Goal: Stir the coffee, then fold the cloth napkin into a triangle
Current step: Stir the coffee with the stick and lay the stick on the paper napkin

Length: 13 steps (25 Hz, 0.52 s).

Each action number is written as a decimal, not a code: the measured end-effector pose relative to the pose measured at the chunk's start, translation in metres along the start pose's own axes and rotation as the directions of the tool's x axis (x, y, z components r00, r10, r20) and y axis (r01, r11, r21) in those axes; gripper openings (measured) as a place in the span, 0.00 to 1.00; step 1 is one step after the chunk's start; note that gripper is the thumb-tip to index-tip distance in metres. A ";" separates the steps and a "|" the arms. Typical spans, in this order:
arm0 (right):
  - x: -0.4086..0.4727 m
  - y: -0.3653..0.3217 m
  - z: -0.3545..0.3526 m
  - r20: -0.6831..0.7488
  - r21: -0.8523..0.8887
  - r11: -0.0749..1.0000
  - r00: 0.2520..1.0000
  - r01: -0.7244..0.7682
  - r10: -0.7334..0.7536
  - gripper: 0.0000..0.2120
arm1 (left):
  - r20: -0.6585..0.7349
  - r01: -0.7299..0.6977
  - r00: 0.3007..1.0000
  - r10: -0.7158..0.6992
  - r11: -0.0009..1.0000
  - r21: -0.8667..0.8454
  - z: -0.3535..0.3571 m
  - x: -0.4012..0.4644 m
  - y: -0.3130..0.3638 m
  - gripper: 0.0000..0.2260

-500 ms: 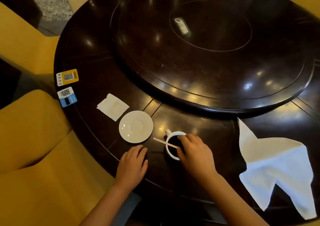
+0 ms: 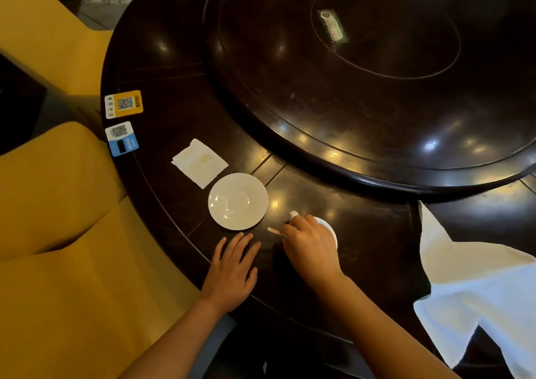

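Observation:
A white coffee cup (image 2: 329,229) stands on the dark round table (image 2: 179,123), mostly hidden under my right hand (image 2: 311,248). That hand pinches a thin wooden stir stick (image 2: 274,231), whose free end pokes out to the left. My left hand (image 2: 232,268) rests flat on the table just left of the cup, fingers straight. A white cloth napkin (image 2: 478,286) lies crumpled and partly unfolded at the right, hanging over the table edge.
An empty white saucer (image 2: 237,201) sits left of the cup, with a folded paper napkin (image 2: 200,162) beyond it. Two QR code cards (image 2: 124,103) (image 2: 121,138) lie at the left rim. A raised lazy Susan (image 2: 362,74) fills the centre. Yellow chairs (image 2: 58,219) stand to the left.
My right hand has shifted left over the cup with the stick, covering the coffee. My left hand stays on the table.

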State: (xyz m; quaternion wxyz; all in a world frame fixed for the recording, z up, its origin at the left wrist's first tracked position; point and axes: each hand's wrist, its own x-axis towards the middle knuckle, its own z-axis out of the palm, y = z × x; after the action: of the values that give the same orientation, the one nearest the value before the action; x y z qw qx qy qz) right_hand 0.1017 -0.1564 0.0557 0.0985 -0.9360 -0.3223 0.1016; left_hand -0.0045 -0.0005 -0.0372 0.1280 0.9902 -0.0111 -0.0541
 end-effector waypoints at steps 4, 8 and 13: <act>-0.003 -0.002 -0.005 -0.039 0.056 0.998 0.999 0.021 -0.018 0.07 | 0.018 -0.015 1.000 0.015 1.000 -0.005 -0.001 0.000 -0.001 0.24; -0.007 0.003 -0.021 -0.182 0.263 0.964 0.980 -0.036 0.086 0.04 | 0.044 -0.027 0.999 0.027 1.000 0.003 -0.001 0.001 -0.002 0.27; 0.005 0.026 -0.042 -0.162 0.561 0.815 0.945 -0.149 0.285 0.07 | 0.056 -0.024 0.998 0.023 1.000 0.006 -0.001 0.002 -0.002 0.28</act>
State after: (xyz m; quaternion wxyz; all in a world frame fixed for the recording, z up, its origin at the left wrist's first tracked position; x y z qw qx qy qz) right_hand 0.1316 -0.1781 0.0894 0.3841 -0.9058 -0.1567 0.0858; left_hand -0.0026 0.0019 -0.0368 0.1251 0.9886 -0.0265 -0.0801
